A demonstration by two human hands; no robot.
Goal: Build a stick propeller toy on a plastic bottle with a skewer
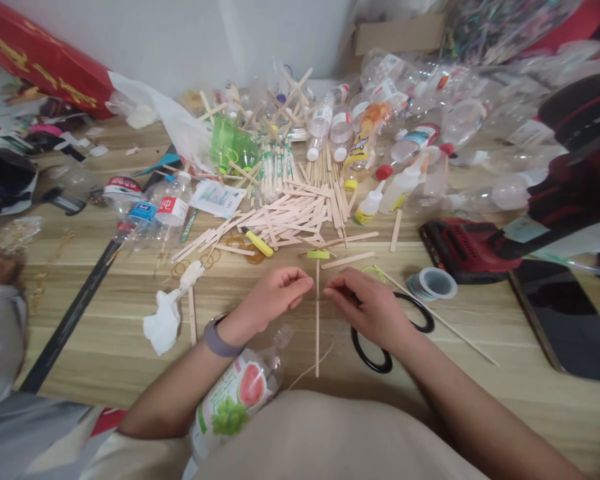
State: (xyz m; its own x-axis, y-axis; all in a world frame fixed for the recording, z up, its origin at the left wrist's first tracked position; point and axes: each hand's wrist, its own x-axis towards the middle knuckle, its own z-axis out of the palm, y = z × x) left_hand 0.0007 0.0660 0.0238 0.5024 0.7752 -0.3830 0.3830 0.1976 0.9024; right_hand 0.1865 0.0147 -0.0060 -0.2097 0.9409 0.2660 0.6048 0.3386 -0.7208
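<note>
A slim wooden stick (pixel 317 333) stretches toward my body between my hands, with a small yellow-green piece (pixel 319 254) at its far end. My left hand (pixel 280 297) is closed in a pinch just left of the stick. On the other side, my right hand (pixel 363 300) is also pinched, its fingertips close to the stick. Whatever lies between the fingers of either hand is too small to make out. Black-handled scissors (pixel 379 363) lie partly hidden under my right hand and forearm. A clear bottle with a fruit label (pixel 235 397) lies by my left forearm.
Beyond my hands lies a pile of flat wooden sticks (pixel 290 217) with a yellow-handled tool (pixel 258 242). Plastic bottles (pixel 323 120) crowd the back. At right are a red-black power tool (pixel 470 250), a tape roll (pixel 433 285) and a phone (pixel 565 320). Another person's sleeve (pixel 0 340) shows at left.
</note>
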